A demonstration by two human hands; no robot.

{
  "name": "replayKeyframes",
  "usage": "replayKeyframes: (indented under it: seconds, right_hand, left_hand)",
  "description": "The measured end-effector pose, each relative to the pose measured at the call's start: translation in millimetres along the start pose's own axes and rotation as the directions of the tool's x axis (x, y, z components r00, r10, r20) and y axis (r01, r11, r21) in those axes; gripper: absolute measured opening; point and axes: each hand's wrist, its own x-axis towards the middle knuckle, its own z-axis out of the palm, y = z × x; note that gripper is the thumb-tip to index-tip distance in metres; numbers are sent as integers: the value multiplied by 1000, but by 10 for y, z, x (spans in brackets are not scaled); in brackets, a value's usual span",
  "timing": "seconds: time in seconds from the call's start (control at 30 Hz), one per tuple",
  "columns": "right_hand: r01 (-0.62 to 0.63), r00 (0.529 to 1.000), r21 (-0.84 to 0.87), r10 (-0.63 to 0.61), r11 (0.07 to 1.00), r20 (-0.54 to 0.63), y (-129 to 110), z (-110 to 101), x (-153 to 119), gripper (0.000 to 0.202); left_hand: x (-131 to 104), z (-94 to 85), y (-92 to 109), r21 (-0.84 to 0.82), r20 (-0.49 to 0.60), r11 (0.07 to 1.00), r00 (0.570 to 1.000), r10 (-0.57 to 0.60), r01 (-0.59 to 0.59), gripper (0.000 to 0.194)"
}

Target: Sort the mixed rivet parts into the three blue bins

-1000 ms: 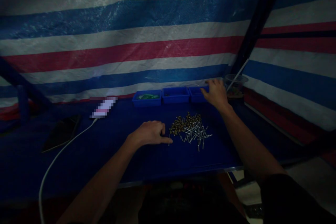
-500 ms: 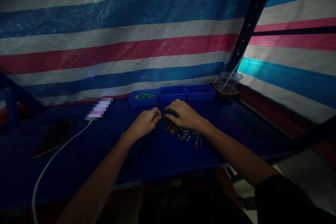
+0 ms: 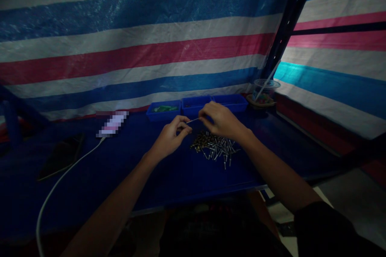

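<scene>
A thin straight metal pin (image 3: 193, 120) spans the gap between my two hands. My right hand (image 3: 221, 119) pinches its right end between thumb and fingers. The other end reaches into the curled fingers of my left hand (image 3: 174, 134); whether a smaller part is hidden there I cannot tell. Just below and in front of my right hand, a pile of small metal parts (image 3: 215, 146) lies on the blue table (image 3: 187, 180). Brass-coloured pieces make up its left side, and slim silver pins with thicker ends its right side.
Behind my hands stand three blue trays, the left one (image 3: 164, 116) holding something green. A clear cup (image 3: 265, 88) with a stick is at the back right. To the left lie a lit phone (image 3: 113, 124), its white cable (image 3: 64, 174) and a dark flat device (image 3: 62, 154).
My right hand has moved up and to the right, uncovering more of the pile. My left fingers have parted somewhat, and more of the pin now shows between the hands.
</scene>
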Motion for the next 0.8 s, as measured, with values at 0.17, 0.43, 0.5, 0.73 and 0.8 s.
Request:
replayKeyframes:
  seconds: [0.17, 0.43, 0.5, 0.73, 0.8]
  right_hand:
    - [-380, 891, -200, 299, 903, -343, 720, -195, -84, 16]
    - [-511, 848, -295, 530, 807, -17, 709, 296, -217, 43]
    - [-409, 908, -170, 419, 897, 28, 408, 321, -140, 38]
    - [-87, 986, 47, 79, 995, 146, -259, 261, -71, 26]
    - [-73, 988, 56, 65, 996, 142, -273, 255, -78, 21]
  left_hand:
    - [-56, 33, -5, 333, 276, 923, 956, 100, -192, 17]
    - [-75, 69, -14, 529, 405, 802, 913, 46, -276, 8]
    - [-54, 49, -15, 510, 334, 832, 942, 42, -217, 9]
    - [6, -76, -66, 435, 89, 892, 991, 97, -126, 19]
    - [7, -75, -57, 415, 68, 896, 988, 141, -157, 19]
